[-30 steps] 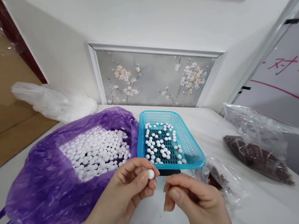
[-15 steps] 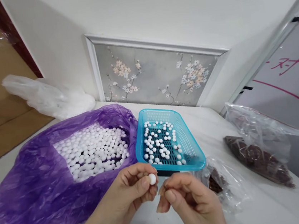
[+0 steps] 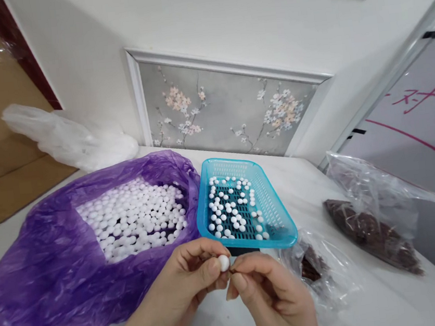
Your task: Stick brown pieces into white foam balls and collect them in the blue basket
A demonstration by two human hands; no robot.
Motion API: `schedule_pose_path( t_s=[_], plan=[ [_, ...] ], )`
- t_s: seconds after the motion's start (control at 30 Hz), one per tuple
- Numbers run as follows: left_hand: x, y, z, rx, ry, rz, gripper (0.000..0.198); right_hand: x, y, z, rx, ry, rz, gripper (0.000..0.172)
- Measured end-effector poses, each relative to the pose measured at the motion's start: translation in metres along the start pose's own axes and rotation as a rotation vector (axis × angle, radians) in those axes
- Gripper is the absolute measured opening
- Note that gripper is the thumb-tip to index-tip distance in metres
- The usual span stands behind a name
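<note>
My left hand (image 3: 184,287) pinches a small white ball (image 3: 223,263) between thumb and fingers, low in the middle of the view. My right hand (image 3: 270,295) is closed in a pinch, its fingertips touching that ball from the right; what it holds, if anything, is too small to name. Just behind the hands stands a blue plastic basket (image 3: 281,218) with several white balls on its slotted bottom. To its left an open purple plastic bag (image 3: 51,286) holds a heap of the same white balls (image 3: 133,219).
A small clear bag of brown bits (image 3: 316,269) lies right of my right hand, a larger one (image 3: 373,223) further right. A crumpled white bag (image 3: 69,140) lies at the back left. A flowered panel (image 3: 227,109) and white wall stand behind the white table (image 3: 374,297).
My right hand has moved left until its fingertips meet the ball in my left hand. The view has shifted slightly.
</note>
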State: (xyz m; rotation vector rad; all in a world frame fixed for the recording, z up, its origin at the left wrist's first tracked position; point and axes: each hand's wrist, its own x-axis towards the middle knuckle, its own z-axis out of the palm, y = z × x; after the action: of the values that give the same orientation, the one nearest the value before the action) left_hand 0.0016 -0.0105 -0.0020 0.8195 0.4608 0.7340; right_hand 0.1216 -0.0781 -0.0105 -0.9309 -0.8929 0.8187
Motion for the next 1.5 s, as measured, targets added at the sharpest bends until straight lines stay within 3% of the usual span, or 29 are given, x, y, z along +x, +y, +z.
schedule_pose_path(
  t_s=[0.33,0.57,0.73,0.87,1.1,1.5],
  plan=[
    [-0.001,0.002,-0.007,0.17,0.019,0.121,0.001,0.0,0.0,0.004,-0.082,0.035,-0.014,0.01],
    [0.0,0.0,-0.012,0.237,-0.015,0.202,0.008,-0.002,0.001,0.003,-0.144,0.079,0.039,0.007],
    [0.001,0.001,-0.01,0.225,-0.039,0.196,0.009,0.002,-0.004,-0.003,-0.021,-0.014,0.209,0.018],
    [-0.001,0.002,-0.007,0.191,-0.05,0.2,0.009,0.004,-0.005,-0.006,0.072,-0.076,0.208,0.014],
    [0.0,0.002,-0.008,0.203,-0.092,0.222,0.011,0.003,-0.001,-0.003,0.122,-0.023,0.218,0.012],
    [-0.001,0.005,-0.003,0.221,-0.059,0.24,0.013,0.002,0.001,-0.004,0.126,0.002,0.23,0.012]
  ],
)
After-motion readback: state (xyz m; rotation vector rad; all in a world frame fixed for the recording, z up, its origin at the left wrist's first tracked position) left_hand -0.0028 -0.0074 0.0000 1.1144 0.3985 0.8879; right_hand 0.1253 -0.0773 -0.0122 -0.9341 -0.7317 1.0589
